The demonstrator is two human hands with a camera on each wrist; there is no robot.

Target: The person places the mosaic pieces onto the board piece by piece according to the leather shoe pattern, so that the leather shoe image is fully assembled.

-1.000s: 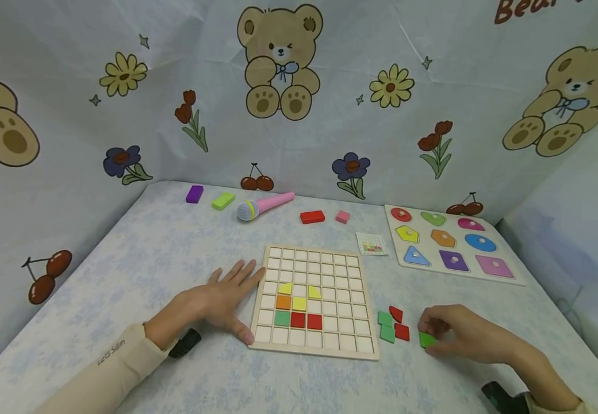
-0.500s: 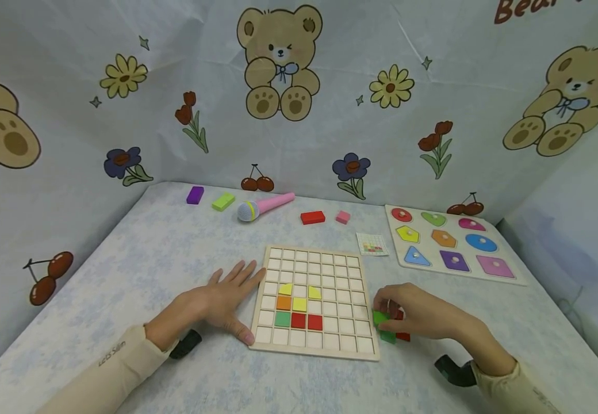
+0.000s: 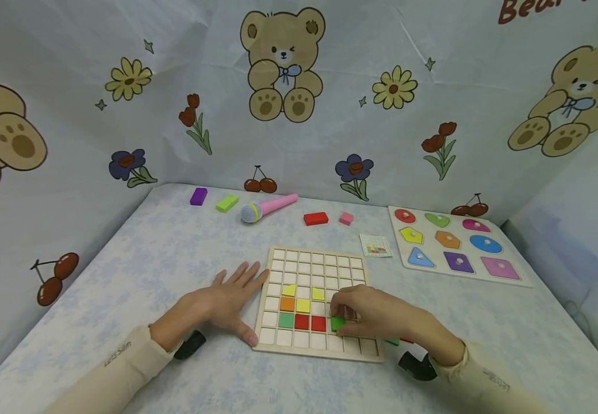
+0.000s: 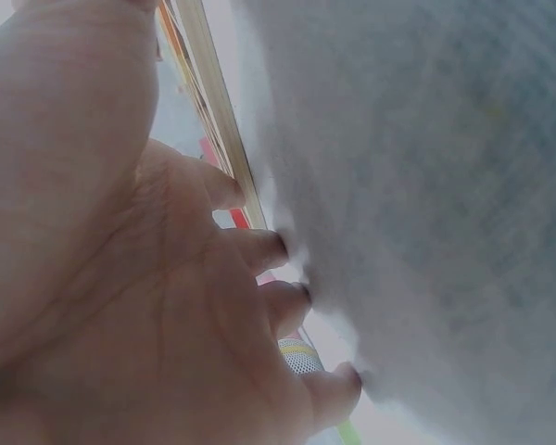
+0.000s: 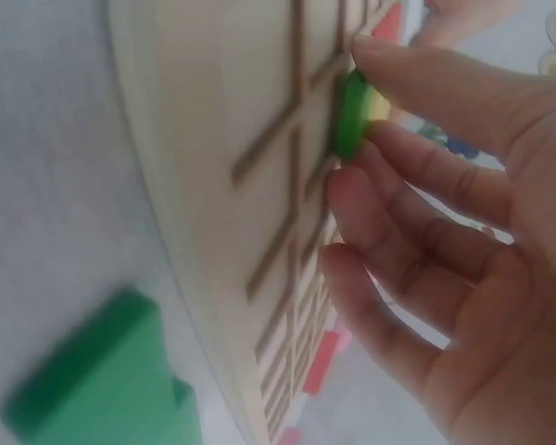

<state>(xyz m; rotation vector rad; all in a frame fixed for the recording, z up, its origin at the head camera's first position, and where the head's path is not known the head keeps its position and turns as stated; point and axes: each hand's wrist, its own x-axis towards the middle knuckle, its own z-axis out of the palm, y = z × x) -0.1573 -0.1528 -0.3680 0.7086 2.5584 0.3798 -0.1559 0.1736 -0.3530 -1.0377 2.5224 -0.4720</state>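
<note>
A wooden grid board (image 3: 299, 254) lies on the table with yellow, orange, green and red tiles in some of its cells. My left hand (image 3: 226, 305) is spread flat at the board's left side, thumb and index finger touching its edge. Over the board's lower right part, my right hand (image 3: 374, 313) pinches a bright green tile (image 3: 337, 323) between thumb and fingertips, in the cell right beside a red tile (image 3: 318, 324). In the right wrist view the green tile (image 5: 353, 113) sits down at the grid's dividers.
Loose green tiles (image 5: 93, 389) lie right of the board, partly hidden under my right forearm. Behind stand a small pattern card (image 3: 375, 246), a shape puzzle (image 3: 459, 244), a toy microphone (image 3: 268, 207), a red block (image 3: 315, 218) and several other small blocks.
My right hand has carried the bright green tile left, from the table past the loose tiles and onto the board. My left hand has stayed at the board's edge.
</note>
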